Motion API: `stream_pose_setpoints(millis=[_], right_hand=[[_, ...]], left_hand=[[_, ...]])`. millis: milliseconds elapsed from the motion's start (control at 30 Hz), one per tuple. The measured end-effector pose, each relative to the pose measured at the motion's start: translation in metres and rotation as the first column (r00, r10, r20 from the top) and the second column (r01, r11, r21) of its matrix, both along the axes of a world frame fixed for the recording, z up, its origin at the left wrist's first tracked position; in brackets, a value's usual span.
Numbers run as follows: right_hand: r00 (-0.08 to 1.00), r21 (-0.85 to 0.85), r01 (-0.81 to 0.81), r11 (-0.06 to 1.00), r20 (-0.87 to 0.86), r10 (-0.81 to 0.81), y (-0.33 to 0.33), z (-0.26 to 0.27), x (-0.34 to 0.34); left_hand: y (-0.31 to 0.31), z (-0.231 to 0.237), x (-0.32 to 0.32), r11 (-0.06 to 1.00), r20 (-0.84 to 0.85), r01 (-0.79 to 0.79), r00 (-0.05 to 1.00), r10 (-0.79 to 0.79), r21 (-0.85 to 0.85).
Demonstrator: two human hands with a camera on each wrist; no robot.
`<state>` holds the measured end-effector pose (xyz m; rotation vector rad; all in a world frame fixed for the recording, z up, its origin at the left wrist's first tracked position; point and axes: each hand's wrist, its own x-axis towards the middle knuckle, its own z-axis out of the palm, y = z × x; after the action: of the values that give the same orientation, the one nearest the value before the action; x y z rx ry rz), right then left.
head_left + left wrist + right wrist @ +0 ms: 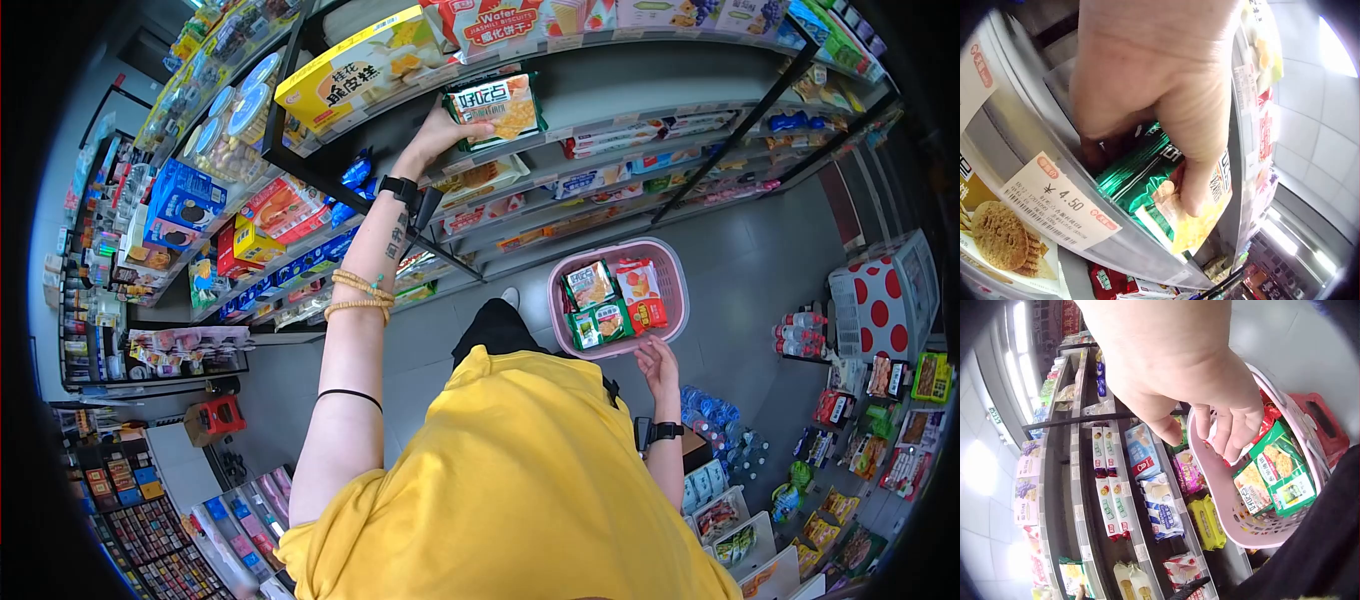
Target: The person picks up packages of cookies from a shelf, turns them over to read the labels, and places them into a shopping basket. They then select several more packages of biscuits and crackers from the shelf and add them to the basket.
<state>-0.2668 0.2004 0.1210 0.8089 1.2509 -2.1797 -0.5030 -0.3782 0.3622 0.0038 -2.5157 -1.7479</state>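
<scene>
My left hand point(438, 138) grips a green biscuit pack point(512, 112) with a picture of golden biscuits, at an upper shelf. The thumb lies across the pack's front in the left wrist view, and the other fingers are mostly hidden behind it. My right hand point(658, 370) hangs beside the pink basket point(683, 300) with its fingers loosely bent and nothing in them. Inside the basket lie a red pack point(641, 290), a green biscuit pack point(602, 325) and another pack with a biscuit picture point(590, 283).
A yellow box point(365, 72) and a red wafer bag point(490, 28) stand on the shelf above. Lower shelves point(600, 165) hold wrapped snacks. Water bottles point(720, 420) and snack bins point(735, 530) stand at the right. The basket is on the grey floor point(745, 260).
</scene>
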Motion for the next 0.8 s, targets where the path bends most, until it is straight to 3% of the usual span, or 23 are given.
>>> stream_pose_setpoints(millis=[233, 267, 300, 400, 500, 600, 800], right_hand=[[1.000, 0.006, -0.029, 1.000, -0.008, 0.029, -0.010, 0.006, -0.005], [0.999, 0.009, -0.037, 0.999, -0.008, 0.037, -0.011, 0.005, -0.005], [0.999, 0.012, -0.046, 0.999, -0.007, 0.046, -0.011, 0.004, -0.005], [0.998, 0.005, -0.063, 0.998, -0.013, 0.063, -0.013, 0.006, -0.008], [0.997, 0.013, -0.072, 0.997, -0.020, 0.072, -0.017, 0.012, -0.010], [0.995, 0.009, -0.099, 0.995, -0.033, 0.099, -0.019, 0.019, -0.011], [0.989, -0.003, -0.130, 0.991, -0.064, 0.130, -0.031, 0.046, -0.016]], left_hand=[[0.005, 0.001, 0.003, 0.999, -0.124, -0.054, 0.991, 0.054, 0.004], [0.006, 0.000, 0.003, 0.998, -0.132, -0.062, 0.989, 0.059, -0.021], [-0.010, -0.017, -0.010, 0.998, -0.037, -0.022, 0.999, 0.020, -0.064], [-0.006, -0.021, -0.006, 0.993, -0.134, -0.019, 0.991, 0.003, -0.116], [0.004, -0.019, 0.001, 0.963, -0.244, -0.139, 0.966, 0.081, -0.231], [-0.001, -0.023, -0.005, 0.971, -0.155, -0.127, 0.983, 0.096, -0.203], [0.000, -0.017, -0.001, 0.964, -0.160, -0.170, 0.977, 0.139, -0.202]])
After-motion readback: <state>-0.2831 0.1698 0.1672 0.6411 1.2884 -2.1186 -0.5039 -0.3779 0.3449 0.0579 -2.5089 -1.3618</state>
